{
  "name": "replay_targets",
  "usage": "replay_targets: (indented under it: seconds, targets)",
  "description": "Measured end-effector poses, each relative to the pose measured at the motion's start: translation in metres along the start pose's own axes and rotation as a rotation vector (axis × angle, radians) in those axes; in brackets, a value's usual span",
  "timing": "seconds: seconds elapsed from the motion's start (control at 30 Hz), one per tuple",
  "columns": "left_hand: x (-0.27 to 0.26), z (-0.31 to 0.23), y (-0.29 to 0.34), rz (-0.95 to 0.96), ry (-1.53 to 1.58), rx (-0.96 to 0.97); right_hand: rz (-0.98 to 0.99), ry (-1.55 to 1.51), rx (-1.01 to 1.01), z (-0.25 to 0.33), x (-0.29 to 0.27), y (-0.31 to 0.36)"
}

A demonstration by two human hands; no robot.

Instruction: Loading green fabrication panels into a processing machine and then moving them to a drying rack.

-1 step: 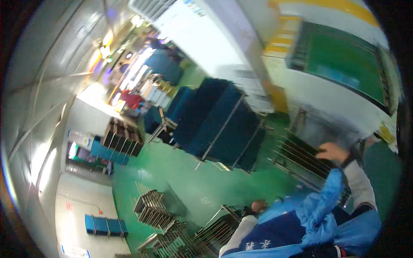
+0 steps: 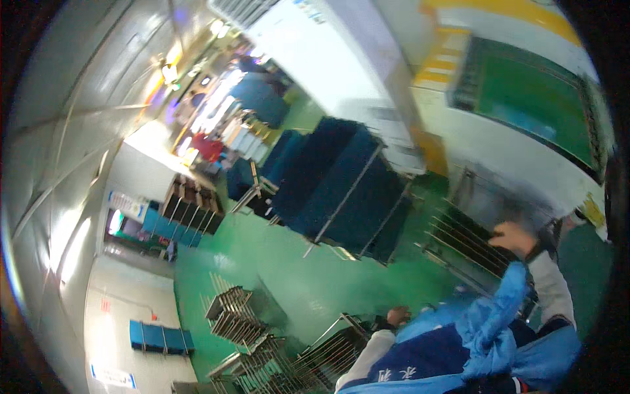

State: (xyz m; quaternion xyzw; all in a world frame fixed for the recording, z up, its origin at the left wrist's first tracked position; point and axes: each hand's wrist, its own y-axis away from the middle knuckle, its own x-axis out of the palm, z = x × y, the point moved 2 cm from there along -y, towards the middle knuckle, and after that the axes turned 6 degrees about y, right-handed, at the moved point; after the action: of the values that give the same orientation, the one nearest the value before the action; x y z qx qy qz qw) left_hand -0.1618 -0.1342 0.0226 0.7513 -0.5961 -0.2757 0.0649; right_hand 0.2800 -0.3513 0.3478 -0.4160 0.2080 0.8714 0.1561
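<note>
Both hands raised: right hand point(image 2: 514, 238) touching wire rack point(image 2: 462, 244), left hand point(image 2: 396, 316) apart

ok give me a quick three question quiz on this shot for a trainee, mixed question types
1. True or false: the right hand rests at the metal wire rack.
2. Which colour is the floor? A red, B green, C grey.
3. Fill in: the left hand sits at the edge of a bundle of ____ cloth.

Key
1. True. The hand lies on the rack's upper right end, though blur hides whether it grips.
2. B, green.
3. Blue. The cloth is bunched between the two arms, light blue over a darker blue piece.
</note>
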Motion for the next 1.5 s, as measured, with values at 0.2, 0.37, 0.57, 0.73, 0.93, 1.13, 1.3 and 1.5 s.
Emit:
replay_targets:
  seconds: [0.2, 0.37, 0.57, 0.73, 0.93, 1.13, 1.3, 1.5]
  targets:
    - [0.009, 0.024, -0.006, 0.056, 0.661, -0.468, -0.127, 0.287, 0.143, 0.014, 0.009, 0.003]
    - [0.025, 0.090, 0.000, 0.074, 0.338, 0.208, -0.161, 0.131, 0.336, 0.023, 0.014, -0.001]
    - [0.043, 0.095, 0.019, 0.181, 0.154, 0.260, -0.149, 0.219, 0.415, 0.001, 0.031, -0.003]
    - [0.038, 0.094, 0.036, 0.215, -0.018, 0.269, -0.188, 0.145, 0.371, -0.047, 0.057, -0.007]
    - [0.033, 0.104, 0.042, 0.255, -0.337, 0.486, -0.178, 0.274, 0.404, -0.046, 0.057, 0.000]
    - [0.029, 0.117, 0.051, 0.283, -0.025, 0.359, -0.203, 0.157, 0.440, -0.011, 0.044, 0.001]
    - [0.031, 0.131, 0.055, 0.328, 0.698, -0.009, -0.181, 0.076, 0.528, 0.016, 0.032, 0.005]
    - [0.029, 0.108, 0.062, 0.073, 0.807, -0.444, -0.142, 0.190, 0.419, -0.016, 0.047, -0.002]
